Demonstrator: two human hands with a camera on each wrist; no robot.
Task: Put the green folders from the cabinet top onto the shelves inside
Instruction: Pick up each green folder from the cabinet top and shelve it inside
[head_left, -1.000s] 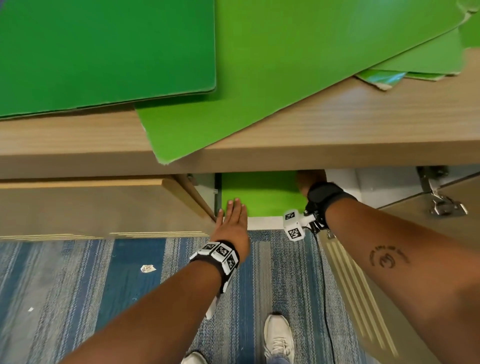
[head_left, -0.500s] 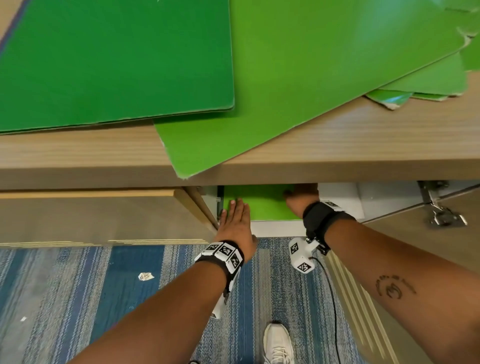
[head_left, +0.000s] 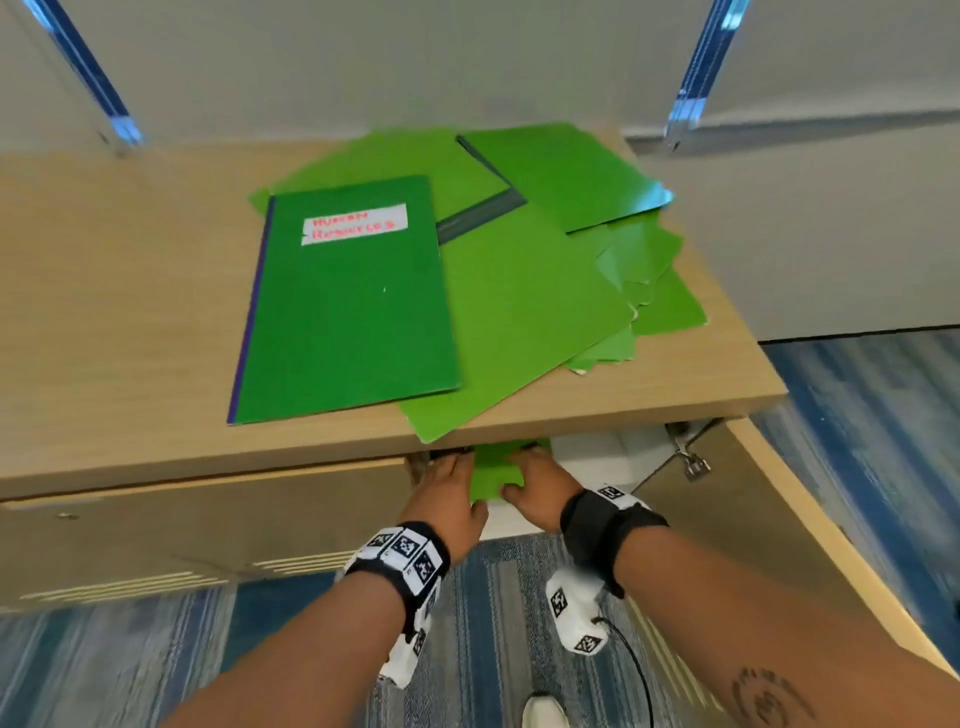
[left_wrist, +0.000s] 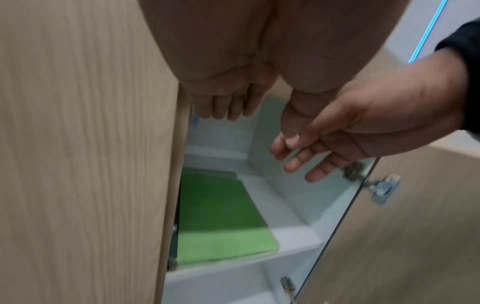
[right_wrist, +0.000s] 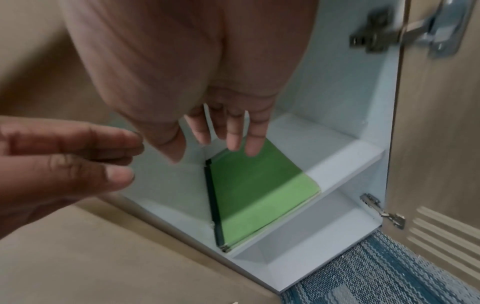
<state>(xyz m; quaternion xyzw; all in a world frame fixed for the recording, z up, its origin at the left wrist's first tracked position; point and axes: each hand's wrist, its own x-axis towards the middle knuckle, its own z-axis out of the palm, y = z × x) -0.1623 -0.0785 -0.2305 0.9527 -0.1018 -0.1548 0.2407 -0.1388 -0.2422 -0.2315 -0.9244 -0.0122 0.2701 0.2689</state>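
Several green folders (head_left: 524, 312) lie fanned out on the wooden cabinet top (head_left: 130, 291). A darker one with a white label (head_left: 343, 306) is uppermost. Inside the cabinet, a few green folders (right_wrist: 259, 185) lie flat on the white shelf (right_wrist: 345, 156), against its left wall. My left hand (head_left: 449, 493) and right hand (head_left: 537, 491) hover side by side at the cabinet opening, just under the top's edge. In the wrist views, both hands have straight fingers (left_wrist: 228, 109) spread above the shelved folders (left_wrist: 221, 220). Neither hand holds or touches anything.
The right cabinet door (head_left: 753, 519) stands open, with metal hinges (head_left: 693, 465) on its inner side. The left door (head_left: 208, 519) is closed. A lower white shelf (right_wrist: 298, 253) sits beneath the folders. Blue striped carpet (head_left: 493, 649) and my shoe lie below.
Both hands have lifted off the shelved folder and drawn back toward the opening's top. My head has tilted up, bringing the whole pile on top into view.
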